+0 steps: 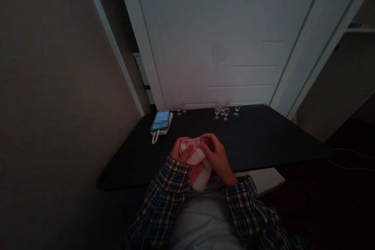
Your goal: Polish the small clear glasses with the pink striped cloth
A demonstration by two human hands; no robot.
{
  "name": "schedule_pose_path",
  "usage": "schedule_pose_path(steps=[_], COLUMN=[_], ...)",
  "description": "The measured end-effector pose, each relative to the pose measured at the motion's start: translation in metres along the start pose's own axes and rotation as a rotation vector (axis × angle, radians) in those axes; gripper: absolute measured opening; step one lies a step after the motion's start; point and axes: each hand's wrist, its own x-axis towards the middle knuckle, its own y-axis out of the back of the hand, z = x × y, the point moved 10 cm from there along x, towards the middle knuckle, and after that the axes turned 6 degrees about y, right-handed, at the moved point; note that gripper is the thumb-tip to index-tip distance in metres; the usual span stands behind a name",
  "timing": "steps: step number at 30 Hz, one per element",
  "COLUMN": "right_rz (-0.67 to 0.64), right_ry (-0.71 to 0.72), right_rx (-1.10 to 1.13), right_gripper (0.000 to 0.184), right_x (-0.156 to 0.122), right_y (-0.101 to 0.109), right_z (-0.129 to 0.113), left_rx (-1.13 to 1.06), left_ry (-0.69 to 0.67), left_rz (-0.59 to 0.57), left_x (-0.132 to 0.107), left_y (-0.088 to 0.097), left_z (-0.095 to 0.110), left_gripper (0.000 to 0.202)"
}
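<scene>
Head view: starting from the left, past a brownish wall [58, 86], we see a device [161, 121] with a lit blue screen, its display too blurred for us to read, lying near the back left corner of the dark desk [258, 136]; a white loop [155, 137] sticks out from it toward the front edge. Just right of it, two small stemmed glasses [179, 111] stand close to the back edge. Nearer to us, about midway along the front edge, our left hand [179, 150] curls around one side of a pink-and-white cloth piece [202, 172], its thumb laid on the material. The piece is held up between our hands, and its lower end hangs past the line of the front edge. Our right hand [216, 156] pinches its upper part between bent thumb and fingers, though we cannot tell exactly how each fingertip sits. Both wrists come out of plaid sleeves. Further right, a cluster of similar clear glasses [225, 114] stands by the back edge, before a white panel [187, 23] bearing heart motifs. Below the front edge we see a pale flat board [268, 179], and beyond the right corner a thin white cable [348, 168].
</scene>
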Motion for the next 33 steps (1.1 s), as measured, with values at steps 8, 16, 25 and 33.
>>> schedule_pose_path(steps=[8, 16, 25, 33], right_rz=[-0.010, -0.009, 0.008, 0.009], right_ry=[-0.046, -0.072, -0.077, -0.075], right_rx=[0.000, -0.001, 0.001, 0.005], right_gripper=[0.021, 0.023, 0.024, 0.024], right_x=[-0.002, -0.002, -0.003, -0.002], right_y=[0.000, 0.000, 0.001, 0.001], right_z=[0.007, 0.009, 0.009, 0.011], left_rx=[0.089, 0.056, 0.082, 0.105], left_ry=[-0.032, 0.011, -0.025, -0.046], left_rz=[0.003, -0.013, 0.091, 0.059], left_x=[0.002, 0.000, 0.002, 0.002], left_y=[0.002, 0.000, 0.009, 0.006], left_z=[0.002, 0.003, -0.001, 0.000], left_gripper=[0.035, 0.036, 0.038, 0.037])
